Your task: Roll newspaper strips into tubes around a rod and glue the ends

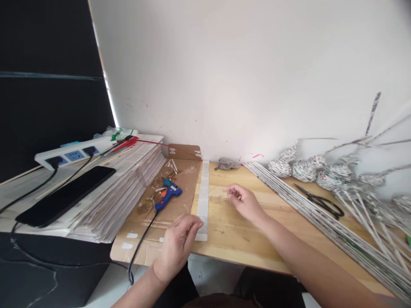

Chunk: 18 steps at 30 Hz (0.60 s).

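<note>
A long strip of printed paper [203, 196] lies on the wooden table [253, 239], along the edge of a brown cardboard sheet [146, 229]. My left hand [180, 239] hovers by the near end of this strip, thumb and fingers pinched together; what it holds, if anything, is too small to make out. Over the bare wood to the right of the strip is my right hand [242, 201], its fingers curled in; anything between them cannot be made out. A blue glue gun [168, 194] rests on the cardboard, left of both hands.
Stacked newspaper sheets [122, 201] at left carry a black phone [67, 194] and a power strip [75, 152]. Rolled paper sticks [308, 214], black scissors [321, 203] and woven paper figures [303, 171] lie at right. A grey cloth [227, 164] sits by the wall.
</note>
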### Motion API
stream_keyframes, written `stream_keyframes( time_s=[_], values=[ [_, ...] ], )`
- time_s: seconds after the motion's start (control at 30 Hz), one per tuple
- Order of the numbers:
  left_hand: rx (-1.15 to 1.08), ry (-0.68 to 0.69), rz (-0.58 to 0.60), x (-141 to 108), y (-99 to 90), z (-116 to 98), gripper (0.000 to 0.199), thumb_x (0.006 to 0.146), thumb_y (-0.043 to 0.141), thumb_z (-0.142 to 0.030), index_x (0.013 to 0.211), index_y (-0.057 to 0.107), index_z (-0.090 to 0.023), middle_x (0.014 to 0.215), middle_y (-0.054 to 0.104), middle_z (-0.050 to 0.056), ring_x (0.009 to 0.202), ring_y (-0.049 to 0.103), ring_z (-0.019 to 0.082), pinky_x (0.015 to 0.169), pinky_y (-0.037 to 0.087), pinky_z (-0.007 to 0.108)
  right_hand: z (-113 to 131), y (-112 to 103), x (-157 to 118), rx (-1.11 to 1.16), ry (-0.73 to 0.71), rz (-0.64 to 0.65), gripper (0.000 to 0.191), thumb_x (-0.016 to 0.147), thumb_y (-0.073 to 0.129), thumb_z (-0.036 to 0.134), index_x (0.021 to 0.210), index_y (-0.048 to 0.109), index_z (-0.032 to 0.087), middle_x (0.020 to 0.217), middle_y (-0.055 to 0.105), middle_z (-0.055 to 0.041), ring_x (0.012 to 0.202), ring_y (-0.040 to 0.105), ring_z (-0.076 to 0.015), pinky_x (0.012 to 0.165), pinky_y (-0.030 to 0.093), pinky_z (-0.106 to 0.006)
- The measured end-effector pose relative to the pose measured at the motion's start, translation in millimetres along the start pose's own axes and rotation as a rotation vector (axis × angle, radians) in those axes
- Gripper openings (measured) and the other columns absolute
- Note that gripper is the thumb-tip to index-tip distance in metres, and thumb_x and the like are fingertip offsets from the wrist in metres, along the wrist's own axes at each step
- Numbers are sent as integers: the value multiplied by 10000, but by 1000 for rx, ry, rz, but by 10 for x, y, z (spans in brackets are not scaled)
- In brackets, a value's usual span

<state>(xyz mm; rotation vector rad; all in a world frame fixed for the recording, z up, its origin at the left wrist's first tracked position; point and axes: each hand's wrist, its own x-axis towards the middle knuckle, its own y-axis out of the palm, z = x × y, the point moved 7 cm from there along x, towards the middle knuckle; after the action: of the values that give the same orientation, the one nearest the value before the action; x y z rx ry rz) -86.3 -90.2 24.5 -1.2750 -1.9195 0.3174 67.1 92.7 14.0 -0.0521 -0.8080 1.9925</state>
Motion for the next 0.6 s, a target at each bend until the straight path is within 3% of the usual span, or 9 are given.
stream_keyframes(
  time_s=[0.07, 0.1, 0.2, 0.27, 0.37, 0.47, 0.53, 0.6],
  values=[
    [-20, 60, -6, 144, 40, -40, 324, 907, 443, -175, 1206, 552, -236, 1035, 660, 61, 944, 601, 166, 850, 466, 310, -68, -98, 399, -133, -47, -119, 265, 836, 499, 251, 1050, 635, 173, 974, 630, -76, 695, 574, -144, 699, 460, -280],
    [-23, 79, 5, 193, 70, -49, 362, 904, 448, -174, 1250, 525, -248, 1070, 656, 64, 981, 594, 172, 875, 461, 324, -109, -112, 601, -222, -54, -140, 309, 832, 513, 268, 1099, 634, 169, 1032, 620, -96, 698, 576, -148, 748, 461, -304],
    [-31, 116, 75, 261, 160, -63, 269, 902, 470, -200, 1118, 624, -242, 1009, 678, 61, 958, 601, 176, 853, 468, 307, -296, -177, 1112, -412, 34, -251, 428, 883, 460, 389, 1220, 601, 165, 1094, 602, -144, 940, 579, -222, 874, 426, -344],
    [-27, 116, 123, 300, 194, -71, 224, 910, 467, -221, 1002, 671, -228, 920, 693, 51, 884, 612, 164, 806, 469, 280, -485, -199, 1304, -452, 159, -282, 491, 921, 363, 445, 1223, 605, 144, 1045, 621, -164, 965, 582, -251, 861, 429, -363],
    [49, 84, 192, 506, 242, -83, 243, 910, 478, -311, 832, 683, -207, 770, 679, 37, 765, 609, 153, 726, 453, 259, -689, -163, 1383, -461, 190, -253, 433, 894, 435, 427, 1110, 676, 140, 997, 643, -168, 918, 602, -275, 808, 438, -367],
    [174, 93, 265, 964, 416, -70, 379, 919, 431, -386, 676, 642, -187, 662, 631, 34, 695, 592, 153, 676, 436, 255, -809, -125, 1344, -466, 151, -214, 317, 841, 540, 291, 1083, 691, 153, 1056, 644, -147, 965, 591, -260, 846, 418, -332],
    [240, 111, 278, 1366, 624, 2, 329, 934, 402, -334, 800, 663, -186, 769, 660, 43, 773, 602, 159, 742, 439, 263, -856, -113, 1326, -459, 125, -188, 301, 823, 547, 198, 1083, 692, 157, 1070, 653, -124, 998, 582, -231, 882, 399, -295],
    [336, 79, 270, 1773, 879, 165, 251, 909, 437, -216, 1048, 645, -198, 1021, 658, 69, 956, 589, 167, 845, 423, 259, -888, -117, 1327, -450, 113, -174, 306, 808, 548, 149, 1078, 693, 158, 1062, 664, -108, 1005, 581, -211, 893, 391, -273]
  ],
)
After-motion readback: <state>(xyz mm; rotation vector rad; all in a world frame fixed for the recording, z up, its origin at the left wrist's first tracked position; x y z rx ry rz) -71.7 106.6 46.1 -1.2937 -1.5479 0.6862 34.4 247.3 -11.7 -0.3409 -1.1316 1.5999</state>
